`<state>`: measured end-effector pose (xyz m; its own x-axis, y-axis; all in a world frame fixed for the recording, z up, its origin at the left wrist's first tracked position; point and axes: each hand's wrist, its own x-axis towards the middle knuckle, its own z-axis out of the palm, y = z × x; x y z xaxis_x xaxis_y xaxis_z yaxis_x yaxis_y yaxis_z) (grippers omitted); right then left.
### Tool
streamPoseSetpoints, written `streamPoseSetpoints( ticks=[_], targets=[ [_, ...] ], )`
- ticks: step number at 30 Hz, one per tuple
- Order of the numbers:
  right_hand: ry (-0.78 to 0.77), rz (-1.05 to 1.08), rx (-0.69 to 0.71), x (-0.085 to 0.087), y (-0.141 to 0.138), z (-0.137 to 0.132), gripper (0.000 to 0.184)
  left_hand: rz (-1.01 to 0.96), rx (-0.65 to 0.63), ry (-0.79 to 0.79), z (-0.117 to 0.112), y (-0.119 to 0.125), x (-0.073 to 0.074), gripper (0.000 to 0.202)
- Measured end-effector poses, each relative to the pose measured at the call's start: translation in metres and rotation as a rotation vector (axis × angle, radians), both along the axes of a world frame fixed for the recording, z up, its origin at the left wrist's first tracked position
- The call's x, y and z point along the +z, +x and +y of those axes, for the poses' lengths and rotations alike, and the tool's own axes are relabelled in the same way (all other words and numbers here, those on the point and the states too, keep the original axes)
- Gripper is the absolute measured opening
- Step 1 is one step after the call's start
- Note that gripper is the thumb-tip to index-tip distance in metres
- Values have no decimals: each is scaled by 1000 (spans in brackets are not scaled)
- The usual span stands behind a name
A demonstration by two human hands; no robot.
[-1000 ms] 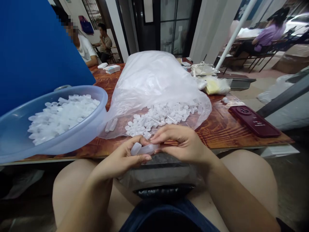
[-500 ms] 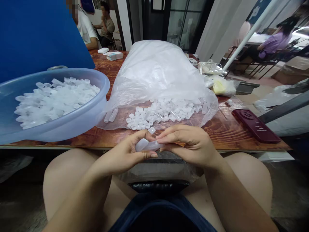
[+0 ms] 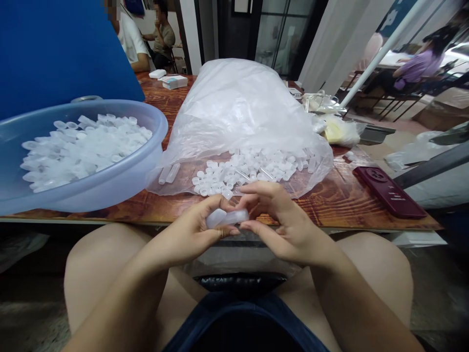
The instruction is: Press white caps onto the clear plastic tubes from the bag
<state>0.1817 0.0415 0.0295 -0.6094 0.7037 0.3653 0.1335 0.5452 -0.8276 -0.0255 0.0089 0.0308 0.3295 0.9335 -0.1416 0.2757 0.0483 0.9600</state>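
Holding: I am pinching a small clear tube [image 3: 227, 217] between both hands, just past the near edge of the table [image 3: 340, 195], above my lap.
Left hand: my left hand [image 3: 190, 234] is closing thumb and fingers round the tube's rounded end, gripping it firmly.
Right hand: my right hand [image 3: 282, 220] is nipping the other end with thumb and forefinger, while the remaining fingers are curling loosely beneath; whether a cap is sitting on that end, I cannot tell.
Done so far: the basin [image 3: 110, 188] at the near left corner is already holding a good heap of finished-looking pieces, so I am judging that much of the batch is through.
Left to do: the caps [image 3: 249, 171] are lying spilled from the mouth of the bag [image 3: 238, 107] at the middle of the table, near its front edge, and plenty are waiting; two loose tubes [image 3: 169, 174] are lying just beside the basin, under the bag's edge.
Stage: I am judging this piece as mid-assembly, not yet dropped in the basin.
Around: a dark red phone [image 3: 390, 191] is resting near the right edge, well apart from my hands; other people are sitting at the far end and beyond.
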Motion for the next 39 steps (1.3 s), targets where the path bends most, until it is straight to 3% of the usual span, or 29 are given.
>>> streamPoseSetpoints(
  ticks=[3, 6, 9, 11, 14, 17, 24, 28, 35, 39],
  targets=[
    [-91, 0, -88, -1, -1, -1, 52, 2, 26, 5, 0, 1, 0, 23],
    [-15, 1, -71, 0, -1, -1, 57, -31, 34, -13, -1, 1, 0, 24],
    [140, -56, -27, 2, -3, -1, 23, -35, 40, -7, -3, 1, 0, 23],
    [128, -96, -71, 2, -5, -1, 6, 2, 49, 11, -3, 1, -1, 22],
    [76, -113, -94, 2, -7, -2, 21, 13, 48, 44, -3, 2, -1, 22],
    [187, -69, -6, 3, -7, 0, 20, -55, 59, 33, -4, 3, 0, 22],
    [273, 67, -86, 13, 14, 5, 21, -525, -75, -336, -6, 0, -3, 35],
    [369, 63, -95, 18, 20, 3, 25, -624, -68, -428, -6, 2, -5, 36],
    [501, 38, -104, 11, 13, -1, 33, -356, 174, -127, -8, 7, -9, 33],
    [426, 49, -195, 3, 7, -5, 20, 19, 261, 261, -14, 7, -8, 22]
  ],
)
